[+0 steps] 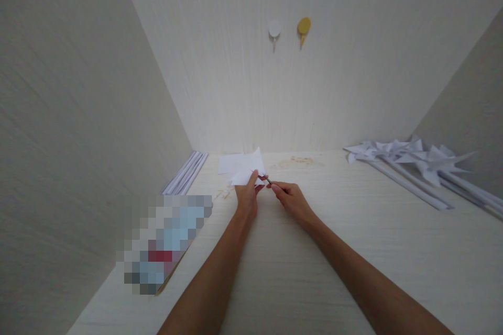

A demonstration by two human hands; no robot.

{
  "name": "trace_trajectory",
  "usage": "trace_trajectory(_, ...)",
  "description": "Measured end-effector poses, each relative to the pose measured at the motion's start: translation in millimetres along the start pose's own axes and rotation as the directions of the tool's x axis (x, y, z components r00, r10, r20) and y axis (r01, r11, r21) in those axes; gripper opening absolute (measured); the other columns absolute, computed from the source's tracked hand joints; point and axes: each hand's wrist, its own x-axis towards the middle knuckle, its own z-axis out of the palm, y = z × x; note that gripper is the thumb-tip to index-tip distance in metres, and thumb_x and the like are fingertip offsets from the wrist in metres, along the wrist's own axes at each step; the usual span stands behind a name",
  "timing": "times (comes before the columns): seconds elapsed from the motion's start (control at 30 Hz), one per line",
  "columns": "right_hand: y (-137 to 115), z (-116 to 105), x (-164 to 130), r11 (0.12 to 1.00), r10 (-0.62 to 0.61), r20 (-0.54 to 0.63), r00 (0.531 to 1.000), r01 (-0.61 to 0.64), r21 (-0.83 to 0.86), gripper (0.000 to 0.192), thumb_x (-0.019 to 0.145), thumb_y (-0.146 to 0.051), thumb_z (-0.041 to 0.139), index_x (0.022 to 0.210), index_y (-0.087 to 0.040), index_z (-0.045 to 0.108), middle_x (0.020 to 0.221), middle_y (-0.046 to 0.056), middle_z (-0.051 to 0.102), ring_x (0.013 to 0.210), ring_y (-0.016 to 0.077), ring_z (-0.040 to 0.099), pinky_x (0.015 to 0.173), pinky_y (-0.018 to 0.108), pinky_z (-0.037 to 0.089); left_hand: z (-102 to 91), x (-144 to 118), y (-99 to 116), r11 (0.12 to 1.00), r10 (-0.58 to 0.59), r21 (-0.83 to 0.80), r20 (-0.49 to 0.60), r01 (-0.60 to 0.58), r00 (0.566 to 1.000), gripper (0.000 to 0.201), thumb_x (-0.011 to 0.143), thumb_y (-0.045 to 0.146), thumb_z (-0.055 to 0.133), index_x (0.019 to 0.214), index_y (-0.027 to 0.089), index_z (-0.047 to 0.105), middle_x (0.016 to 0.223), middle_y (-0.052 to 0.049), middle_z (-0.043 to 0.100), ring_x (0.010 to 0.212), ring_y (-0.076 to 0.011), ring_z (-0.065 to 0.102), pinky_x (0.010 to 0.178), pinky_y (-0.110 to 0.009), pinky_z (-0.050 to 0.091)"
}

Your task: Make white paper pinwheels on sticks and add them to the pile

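Leftmost, against the side wall and well to the left of the folded paper piece [248,170], a blurred-out flat package [163,243] lay at the near table edge, and behind it a stack of white paper sheets [185,172] was pushed into the corner, probably so that spare sheets stayed within reach but off the working area. Small pale scraps [223,193] lay just left of the folded paper piece, on the table [275,282].

Then came the left hand [247,196], closed in a pinch on the lower edge of the folded paper piece, thumb on top and fingers under, which held it lifted slightly and tilted toward the camera; that pose seemed meant to keep the paper steady and its centre exposed. Another flat white sheet [230,163] lay just behind the folded piece on the table.

Immediately right of the folded piece, the right hand [290,196] was closed around a thin dark tool [269,181], fingertips bunched as on a pen or pin, its tip touching or nearly touching the paper's edge; what the tool was could not be told.

Farther right, well apart from the folded piece, finished white paper pinwheels [408,159] on rolled paper sticks lay side by side near the right wall, apparently set aside out of the way. Above, on the back wall, a white hook [274,29] and a yellow hook [304,26] were stuck.
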Motion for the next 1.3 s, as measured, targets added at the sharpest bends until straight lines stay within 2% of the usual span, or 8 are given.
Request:
trace_trajectory(0.13, 2, 1, 1, 1.0, 0.005, -0.009, 1.0, -0.005, -0.01, 0.031, 0.073, -0.04, 0.042, 0.06, -0.016, 0.058, 0.046, -0.005, 0.029, 0.045, 0.008, 0.026, 0.044, 0.023, 0.018, -0.3, 0, 0, 1.0, -0.002, -0.01, 0.0, 0.002, 1.0, 0.022, 0.057, 0.023, 0.066, 0.074, 0.015, 0.055, 0.067, 0.001, 0.06, 0.058, -0.0098, 0.06, 0.046, -0.017, 0.04)
trace_trajectory(0.37, 0, 3, -1, 0.992, 0.08, -0.05, 0.996, -0.075, 0.097, 0.025, 0.066, -0.041, 0.054, 0.066, -0.017, 0.055, 0.043, -0.008, 0.03, 0.042, 0.0073, 0.027, 0.041, 0.022, 0.019, -2.6, 6, 0, 0.999, 0.013, -0.05, -0.116, -0.019, 0.993, 0.024, 0.056, 0.021, 0.068, 0.077, 0.017, 0.056, 0.079, -0.001, 0.062, 0.062, -0.008, 0.058, 0.049, -0.017, 0.041)
trace_trajectory(0.53, 3, 2, -1, 0.978, 0.142, -0.176, 0.974, -0.111, 0.177, 0.033, 0.057, -0.041, 0.064, 0.076, -0.016, 0.055, 0.042, -0.011, 0.024, 0.04, 0.0057, 0.019, 0.041, 0.022, 0.016, 1.5, -2, -3, 0.999, -0.011, 0.039, 0.005, 0.011, 1.0, 0.022, 0.053, 0.024, 0.069, 0.071, 0.016, 0.059, 0.07, 0.0, 0.062, 0.063, -0.0099, 0.058, 0.051, -0.018, 0.043)
trace_trajectory(0.67, 6, 0, 0, 0.979, 0.126, -0.176, 0.976, -0.094, 0.179, 0.032, 0.056, -0.042, 0.064, 0.051, -0.018, 0.044, 0.042, -0.009, 0.026, 0.041, 0.0052, 0.022, 0.042, 0.023, 0.016, 5.5, -10, -6, 0.99, -0.018, 0.139, 0.133, 0.0, 0.991, 0.024, 0.048, 0.023, 0.072, 0.068, 0.014, 0.062, 0.067, -0.003, 0.064, 0.061, -0.0128, 0.059, 0.057, -0.024, 0.047)
trace_trajectory(0.73, 8, 0, 0, 0.976, 0.137, -0.182, 0.974, -0.101, 0.194, 0.036, 0.058, -0.042, 0.063, 0.046, -0.019, 0.038, 0.041, -0.008, 0.028, 0.041, 0.0054, 0.023, 0.042, 0.023, 0.017, 5.3, -10, -6, 0.986, -0.028, 0.169, 0.155, 0.002, 0.988, 0.026, 0.046, 0.022, 0.073, 0.068, 0.013, 0.062, 0.068, -0.004, 0.065, 0.06, -0.0133, 0.059, 0.057, -0.026, 0.048)
trace_trajectory(1.0, 10, 0, 2, 0.942, 0.216, -0.198, 0.956, -0.151, 0.301, 0.03, 0.057, -0.035, 0.065, 0.05, -0.019, 0.04, 0.038, -0.009, 0.032, 0.035, 0.0043, 0.024, 0.036, 0.022, 0.016, -3.1, 5, 0, 0.998, -0.041, -0.038, 0.02, 0.042, 0.999, 0.025, 0.053, 0.026, 0.07, 0.073, 0.013, 0.061, 0.075, -0.004, 0.065, 0.063, -0.0098, 0.058, 0.06, -0.022, 0.047)
trace_trajectory(1.2, 2, -1, 1, 0.85, 0.269, -0.211, 0.94, -0.129, 0.511, 0.034, 0.056, -0.04, 0.066, 0.057, -0.02, 0.039, 0.036, -0.012, 0.028, 0.031, 0.0023, 0.019, 0.031, 0.019, 0.011, -6.3, 6, 0, 1.0, -0.005, -0.001, 0.001, 0.005, 1.0, 0.025, 0.053, 0.026, 0.07, 0.072, 0.013, 0.06, 0.071, -0.001, 0.063, 0.06, -0.0074, 0.056, 0.057, -0.02, 0.045)
trace_trajectory(1.3, 1, -1, 2, 0.818, 0.293, -0.199, 0.935, -0.137, 0.559, 0.038, 0.057, -0.043, 0.064, 0.051, -0.02, 0.034, 0.033, -0.012, 0.027, 0.029, 0.0019, 0.019, 0.03, 0.019, 0.009, -5.9, 6, 0, 1.0, -0.008, 0.01, -0.003, 0.008, 1.0, 0.026, 0.053, 0.025, 0.071, 0.073, 0.013, 0.06, 0.07, -0.001, 0.063, 0.059, -0.0077, 0.057, 0.058, -0.02, 0.046)
